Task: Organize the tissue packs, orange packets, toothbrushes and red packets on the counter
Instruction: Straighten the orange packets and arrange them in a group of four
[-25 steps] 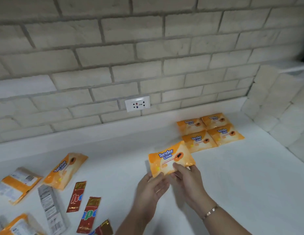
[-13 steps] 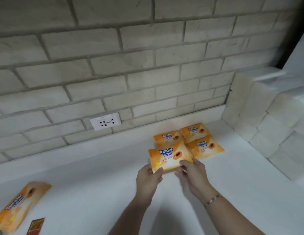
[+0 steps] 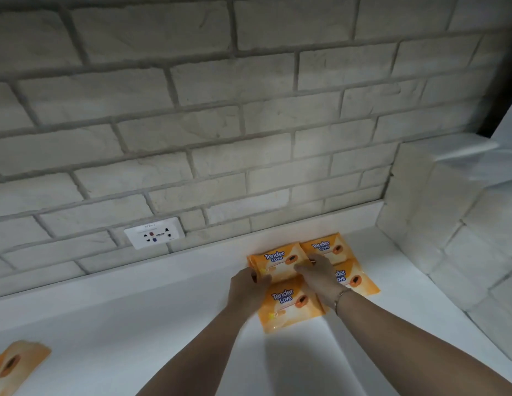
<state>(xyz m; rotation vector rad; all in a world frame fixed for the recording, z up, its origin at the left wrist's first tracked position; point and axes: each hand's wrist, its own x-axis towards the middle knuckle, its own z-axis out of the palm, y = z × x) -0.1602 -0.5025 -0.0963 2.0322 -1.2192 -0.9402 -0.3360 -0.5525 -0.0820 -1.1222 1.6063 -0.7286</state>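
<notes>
An orange "Tender Love" packet [image 3: 277,262] lies on the back-left spot of a two-by-two block of orange packets near the wall. My left hand [image 3: 246,287] grips its left edge. My right hand [image 3: 317,274] holds its right edge, fingers on top. In front of it lies a second orange packet [image 3: 289,305]. A third [image 3: 327,247] sits at the back right. My right hand partly covers the front-right one [image 3: 355,280]. Another orange packet [image 3: 14,364] lies apart at the bottom left. No tissue packs, toothbrushes or red packets are in view.
The white counter [image 3: 134,324] runs along a brick wall with a wall socket [image 3: 153,234]. A brick side wall [image 3: 449,224] closes the counter on the right, just past the packets.
My hands have carried the held orange packet away from me and set it down over the back-left spot of the group. My view has swung right, so the items on the left are out of sight.
</notes>
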